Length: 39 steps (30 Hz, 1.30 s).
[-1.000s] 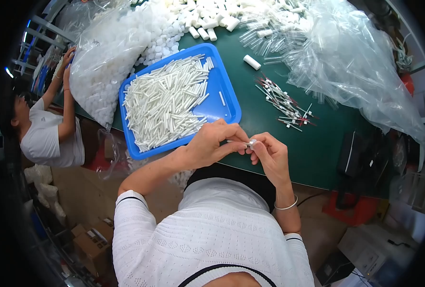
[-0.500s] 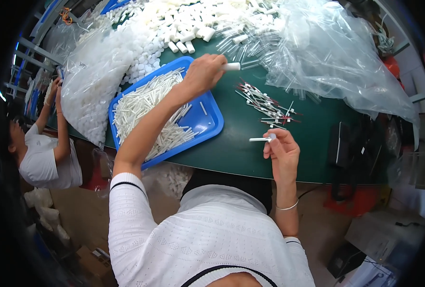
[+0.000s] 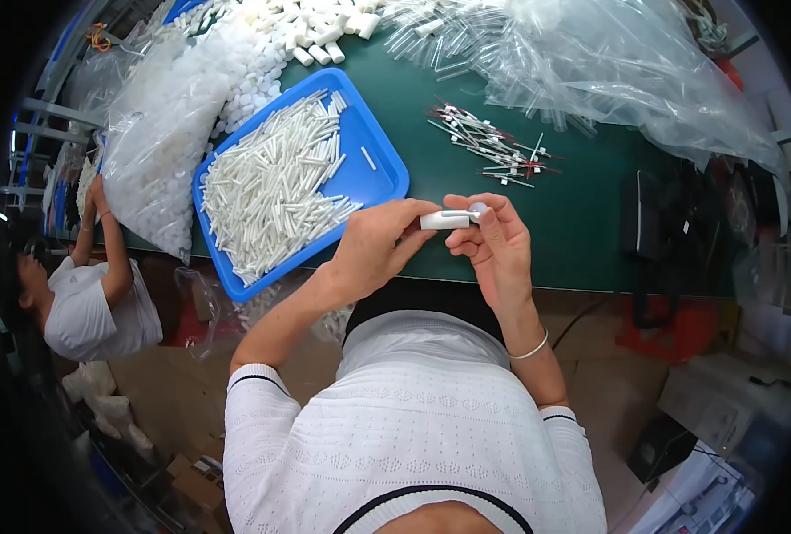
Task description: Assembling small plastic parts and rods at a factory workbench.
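My left hand (image 3: 373,245) is closed on one end of a thick white cylinder (image 3: 443,221), held over the near edge of the green table. Against it, my right hand (image 3: 500,242) pinches a thin white rod with a translucent round cap (image 3: 477,208). The rod lies alongside or just over the cylinder; whether it enters it I cannot tell. To the left of my hands stands a blue tray (image 3: 379,182) heaped with short thin white rods (image 3: 266,182). Beyond my right hand lies a loose pile of thin sticks (image 3: 489,142) with white pieces and red tips.
A clear bag of round white caps (image 3: 151,169) spills at the left. White cylinders (image 3: 324,36) and clear tubes (image 3: 453,49) are piled at the back, beside a large plastic bag (image 3: 609,67). Black equipment (image 3: 649,218) sits at right. Another person (image 3: 102,303) works at far left.
My left hand has come back toward me from beyond the tray with the white cylinder, meeting my right hand. The capped rod is now against the cylinder. The view has shifted slightly.
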Available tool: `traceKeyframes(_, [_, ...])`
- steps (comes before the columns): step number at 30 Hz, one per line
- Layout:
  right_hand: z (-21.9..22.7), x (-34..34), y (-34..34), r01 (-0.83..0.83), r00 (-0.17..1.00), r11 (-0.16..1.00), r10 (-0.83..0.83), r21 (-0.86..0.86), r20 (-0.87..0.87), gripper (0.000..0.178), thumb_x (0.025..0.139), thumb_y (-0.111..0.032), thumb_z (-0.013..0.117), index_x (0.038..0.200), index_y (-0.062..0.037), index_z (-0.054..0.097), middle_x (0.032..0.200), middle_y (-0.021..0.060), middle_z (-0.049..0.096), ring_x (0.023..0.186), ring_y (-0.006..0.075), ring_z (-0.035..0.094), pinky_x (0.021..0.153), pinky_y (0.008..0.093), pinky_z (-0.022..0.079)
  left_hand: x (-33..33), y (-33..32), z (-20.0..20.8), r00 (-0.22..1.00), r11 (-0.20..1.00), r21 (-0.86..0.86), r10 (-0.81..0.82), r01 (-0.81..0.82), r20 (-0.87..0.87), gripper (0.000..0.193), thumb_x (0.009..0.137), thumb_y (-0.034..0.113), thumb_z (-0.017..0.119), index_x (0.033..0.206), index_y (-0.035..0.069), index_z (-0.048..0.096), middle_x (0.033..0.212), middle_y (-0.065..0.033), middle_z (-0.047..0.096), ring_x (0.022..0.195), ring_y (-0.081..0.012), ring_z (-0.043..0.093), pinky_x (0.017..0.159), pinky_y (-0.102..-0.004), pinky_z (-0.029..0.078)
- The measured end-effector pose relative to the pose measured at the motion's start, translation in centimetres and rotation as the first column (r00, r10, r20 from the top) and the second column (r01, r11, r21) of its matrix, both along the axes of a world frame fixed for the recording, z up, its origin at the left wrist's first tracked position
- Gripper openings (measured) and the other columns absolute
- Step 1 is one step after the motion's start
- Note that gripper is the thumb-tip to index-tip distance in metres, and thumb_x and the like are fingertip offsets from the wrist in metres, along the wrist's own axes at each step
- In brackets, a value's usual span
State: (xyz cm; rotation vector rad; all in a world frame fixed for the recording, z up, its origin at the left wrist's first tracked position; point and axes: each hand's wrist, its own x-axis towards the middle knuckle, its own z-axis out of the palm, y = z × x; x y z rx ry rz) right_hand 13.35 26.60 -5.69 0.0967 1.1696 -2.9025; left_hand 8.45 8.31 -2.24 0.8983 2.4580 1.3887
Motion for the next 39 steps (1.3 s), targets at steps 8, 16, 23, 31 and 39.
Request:
traceKeyframes(8, [0.3,0.5,-0.2,-0.028,0.999,0.999,0.028,0.033,0.024,0.027,0.098,-0.023,0.054,0.111,0.0003,0.053,0.113,0.0253,0.062,0.077,0.0201,0.070,0.068,0.0279,0.059,0.4,-0.1,-0.4,0.996,0.995,0.101,0.026,-0.018,-0.085,0.024,0.081,-0.003,0.067,0.105,0.001,0.064,0.088,-0.0139,0.067,0.068,-0.0180,0.066,0.058,-0.0297,0.050])
traceKeyframes(16, [-0.2,0.3,0.3,-0.056,0.996,0.995,0.062,-0.077,0.068,0.025,0.097,-0.021,0.056,0.109,0.0001,0.053,0.115,0.0264,0.061,0.083,0.0235,0.070,0.072,0.0295,0.060,0.1,-0.7,-1.6,0.967,0.996,0.084,0.040,-0.019,-0.253,0.024,0.083,-0.005,0.064,0.106,0.000,0.064,0.081,-0.0107,0.068,0.067,-0.0174,0.066,0.059,-0.0268,0.051])
traceKeyframes(23, [-0.5,-0.1,0.8,-0.096,0.995,0.993,0.096,0.075,0.012,0.023,0.096,-0.017,0.058,0.109,0.0012,0.053,0.118,0.0265,0.060,0.091,0.0253,0.069,0.078,0.0308,0.059,0.0,-0.7,-1.0,0.986,0.988,0.142,0.042,-0.065,0.159,0.015,0.090,-0.001,0.059,0.104,-0.003,0.064,0.079,-0.0067,0.069,0.068,-0.0086,0.065,0.060,-0.0221,0.052])
traceKeyframes(31, [-0.5,-0.8,0.7,-0.054,0.997,0.962,0.067,0.267,-0.038,0.024,0.089,-0.005,0.065,0.110,0.0024,0.054,0.113,0.0197,0.063,0.093,0.0204,0.067,0.082,0.0290,0.056,0.4,0.3,0.2,0.996,0.988,0.132,0.069,-0.075,0.049,0.028,0.087,-0.001,0.063,0.114,-0.002,0.059,0.097,-0.0165,0.065,0.081,-0.0228,0.068,0.070,-0.0288,0.055])
traceKeyframes(39, [0.5,-2.3,0.2,0.460,0.873,0.295,0.021,0.838,-0.487,0.025,0.072,0.000,0.074,0.094,-0.0029,0.064,0.090,0.0112,0.065,0.090,0.0297,0.065,0.079,0.0371,0.052,-1.3,1.3,-0.3,0.974,0.978,0.190,0.047,-0.091,0.222,0.019,0.090,0.006,0.061,0.107,-0.001,0.058,0.082,-0.0121,0.066,0.074,-0.0185,0.066,0.067,-0.0283,0.053])
